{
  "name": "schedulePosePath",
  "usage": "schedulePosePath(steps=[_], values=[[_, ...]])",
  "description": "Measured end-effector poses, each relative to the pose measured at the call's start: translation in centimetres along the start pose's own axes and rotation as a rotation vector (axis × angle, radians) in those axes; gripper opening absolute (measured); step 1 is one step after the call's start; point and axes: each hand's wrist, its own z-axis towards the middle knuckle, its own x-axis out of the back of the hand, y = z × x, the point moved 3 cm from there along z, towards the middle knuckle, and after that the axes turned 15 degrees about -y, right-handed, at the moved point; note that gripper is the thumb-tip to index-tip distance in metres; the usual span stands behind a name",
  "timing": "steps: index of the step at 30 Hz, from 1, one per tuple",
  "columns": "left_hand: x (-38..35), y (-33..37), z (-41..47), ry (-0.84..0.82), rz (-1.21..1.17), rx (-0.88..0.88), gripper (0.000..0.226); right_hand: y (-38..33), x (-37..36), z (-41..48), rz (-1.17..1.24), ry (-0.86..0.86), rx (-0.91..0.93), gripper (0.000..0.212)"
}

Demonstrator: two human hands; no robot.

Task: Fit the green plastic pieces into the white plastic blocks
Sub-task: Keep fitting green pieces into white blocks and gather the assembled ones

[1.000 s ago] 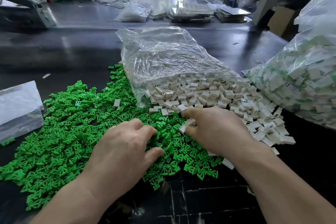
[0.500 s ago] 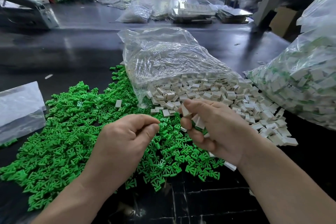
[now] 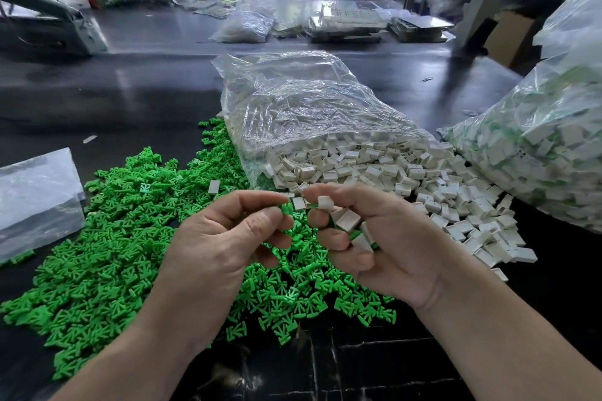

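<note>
Head view: I see the left hand (image 3: 224, 238) held above the green pile (image 3: 114, 238), its thumb and forefinger pinching one green piece (image 3: 286, 209). Just beside it, the right hand (image 3: 381, 238) curls around several blocks (image 3: 348, 221) and pinches a top block (image 3: 325, 203) at its fingertips. I cannot tell whether that block touches the green piece. The white pile (image 3: 391, 169) spills from a clear bag (image 3: 309, 107) onto the dark table (image 3: 130, 91), meeting the green pile.
</note>
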Motion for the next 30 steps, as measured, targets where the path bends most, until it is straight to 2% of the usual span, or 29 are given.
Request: schedulePosePath(steps=[3, 7, 14, 21, 26, 30], values=[[0.0, -0.1, 0.0, -0.001, -0.019, -0.001, 0.023, 0.2, -0.1, -0.1, -0.043, 0.034, 0.004, 0.024], [0.0, -0.2, 0.1, 0.032, -0.082, -0.023, 0.012, 0.2, -0.6, 0.1, -0.107, 0.027, -0.011, 0.007], [0.1, 0.0, 0.2, 0.079, -0.16, -0.055, 0.004, 0.0, -0.9, -0.3, -0.199, 0.09, 0.012, 0.018], [0.1, 0.2, -0.1, 0.045, 0.014, -0.04, 0.025, 0.2, -1.5, -0.5, -0.402, 0.123, -0.037, 0.008], [-0.3, 0.6, -0.4, 0.066, 0.122, -0.077, 0.023, 0.4, -1.5, -0.4, -0.491, 0.12, -0.061, 0.012], [-0.6, 0.8, -0.5, 0.056, 0.204, -0.102, 0.017, 0.5, -1.6, -0.4, -0.544, 0.008, -0.04, 0.01]])
